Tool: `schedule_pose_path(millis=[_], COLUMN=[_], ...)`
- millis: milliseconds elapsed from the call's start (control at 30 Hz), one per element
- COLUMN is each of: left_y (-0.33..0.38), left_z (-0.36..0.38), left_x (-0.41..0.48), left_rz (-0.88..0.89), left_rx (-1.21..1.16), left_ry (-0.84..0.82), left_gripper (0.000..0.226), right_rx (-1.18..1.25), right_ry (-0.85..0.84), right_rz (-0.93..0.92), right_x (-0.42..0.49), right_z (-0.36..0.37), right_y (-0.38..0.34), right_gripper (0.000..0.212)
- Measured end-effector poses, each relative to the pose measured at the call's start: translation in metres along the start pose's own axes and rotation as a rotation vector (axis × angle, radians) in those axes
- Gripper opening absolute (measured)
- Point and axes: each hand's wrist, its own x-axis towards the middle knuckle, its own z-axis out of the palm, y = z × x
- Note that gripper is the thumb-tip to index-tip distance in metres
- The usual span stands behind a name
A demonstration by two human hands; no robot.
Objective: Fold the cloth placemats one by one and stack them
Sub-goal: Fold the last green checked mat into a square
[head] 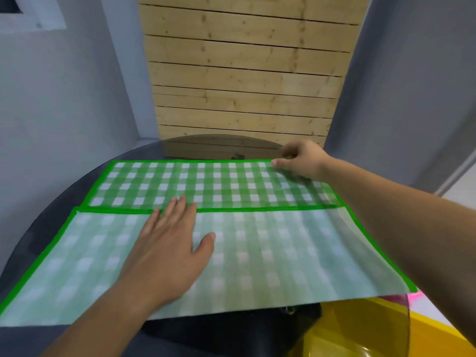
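Green checked placemat (219,184) lies on the dark worktop (134,153), near part folded over, pale side up. Left hand (167,243) presses flat on the flap, fingers straight; right hand (301,161) pinches the placemat's far right corner.

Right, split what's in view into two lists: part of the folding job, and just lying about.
Job: green checked placemat, half folded; left hand pressing flat on it; right hand at its far corner; dark table beneath.
Lying about: yellow object at lower right; pink item beside it; wooden plank wall behind.
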Motion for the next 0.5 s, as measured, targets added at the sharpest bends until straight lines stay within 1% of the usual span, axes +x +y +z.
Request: schedule_pose_path(millis=[100,167,300,400,500], left_y=[0.000,0.002,0.002,0.002,0.001], left_z=[0.001,0.000,-0.001,-0.001,0.000], left_x=[0.000,-0.001,-0.001,-0.001,-0.001], left_rz=[0.000,0.000,-0.001,0.002,0.004], left_rx=[0.013,0.011,0.022,0.016,-0.002], left_ry=[0.002,-0.003,-0.018,-0.015,-0.005], left_gripper=[0.077,0.078,0.077,0.078,0.077], right_rx=[-0.017,-0.021,-0.056,-0.005,0.105], right_ry=[-0.044,-0.087,-0.115,-0.131,-0.092], right_rz=[-0.028,-0.047,-0.085,-0.106,-0.143], right_x=[0.013,0.017,0.020,0.015,0.009], right_z=[0.000,-0.001,-0.002,-0.002,-0.006], right_y=[-0.001,-0.004,-0.007,-0.010,-0.016], right_gripper=[0.063,0.054,0.042,0.038,0.037])
